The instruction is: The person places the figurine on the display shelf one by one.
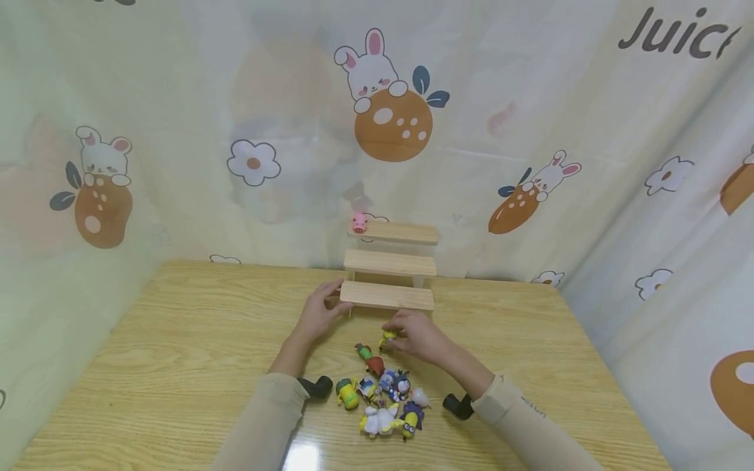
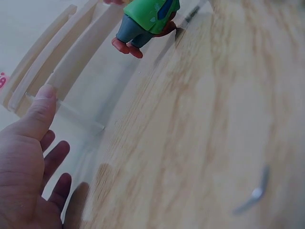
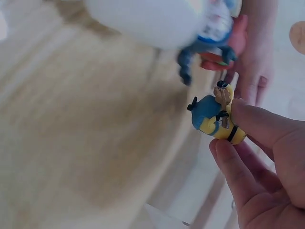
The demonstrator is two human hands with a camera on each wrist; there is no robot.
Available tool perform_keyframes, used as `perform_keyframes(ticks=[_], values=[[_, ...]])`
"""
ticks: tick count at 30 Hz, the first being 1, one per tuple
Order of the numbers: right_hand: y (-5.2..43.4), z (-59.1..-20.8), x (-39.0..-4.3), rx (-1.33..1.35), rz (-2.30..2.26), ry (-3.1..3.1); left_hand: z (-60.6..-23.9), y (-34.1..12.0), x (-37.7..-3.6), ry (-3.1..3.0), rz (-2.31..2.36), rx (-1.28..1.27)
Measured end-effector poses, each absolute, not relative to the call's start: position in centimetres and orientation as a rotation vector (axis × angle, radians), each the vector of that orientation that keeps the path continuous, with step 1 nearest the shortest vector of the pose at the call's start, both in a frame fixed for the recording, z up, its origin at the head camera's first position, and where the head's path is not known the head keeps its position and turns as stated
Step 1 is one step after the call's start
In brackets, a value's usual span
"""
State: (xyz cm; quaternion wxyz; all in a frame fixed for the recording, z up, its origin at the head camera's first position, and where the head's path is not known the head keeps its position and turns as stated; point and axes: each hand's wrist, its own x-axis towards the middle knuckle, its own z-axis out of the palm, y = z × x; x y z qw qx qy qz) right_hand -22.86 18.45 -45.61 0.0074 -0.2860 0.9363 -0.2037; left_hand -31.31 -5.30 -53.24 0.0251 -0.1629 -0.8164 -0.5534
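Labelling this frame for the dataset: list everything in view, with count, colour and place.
Wooden stepped shelf: one, pale wood, three tiers, at the table's far edge.
Pink pig figure: one, on the left end of the top tier.
Yellow-and-blue figure: one, pinched in the right hand, just in front of the bottom tier.
Green-and-red figure: one, on the table behind the pile.
Pile of small figures: about eight, mixed yellow, blue, white and green, near the table's front edge.
Table: one, light wood grain.
Curtain: pale, printed with rabbits and flowers, behind and beside the table.
Left hand: grips the bottom tier's left end.
Right hand: pinches the yellow-and-blue figure.
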Motion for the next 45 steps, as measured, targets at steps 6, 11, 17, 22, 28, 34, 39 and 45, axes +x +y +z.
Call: perform_keyframes(ticks=[6, 11, 17, 22, 28, 34, 39, 45], values=[[18.8, -43.7, -23.8, -0.894, -0.649, 2.917, -53.2, -5.3, -31.2, -2.526, -1.706, -0.518], [18.9, -41.4, -25.0, -0.838, -0.698, 2.915, -53.2, -5.4, -31.3, -2.538, -1.685, -0.512], [18.6, -37.8, -26.9, -0.802, -0.737, 2.959, -53.2, -5.5, -31.4, -2.538, -1.685, -0.519], [18.3, -35.3, -28.7, -0.799, -0.673, 3.031, -53.3, -5.5, -31.5, -2.531, -1.68, -0.53], [18.1, -33.7, -30.4, -0.786, -0.655, 3.082, -53.6, -5.5, -31.5, -2.523, -1.653, -0.542], [18.0, -32.9, -32.0, -0.697, -0.645, 3.107, -53.6, -5.6, -31.5, -2.521, -1.652, -0.547], [17.7, -32.7, -33.6, -0.621, -0.684, 3.126, -53.7, -5.7, -31.6, -2.522, -1.662, -0.536], [17.2, -32.6, -35.1, -0.541, -0.704, 3.129, -53.6, -5.4, -31.5, -2.513, -1.654, -0.537]])
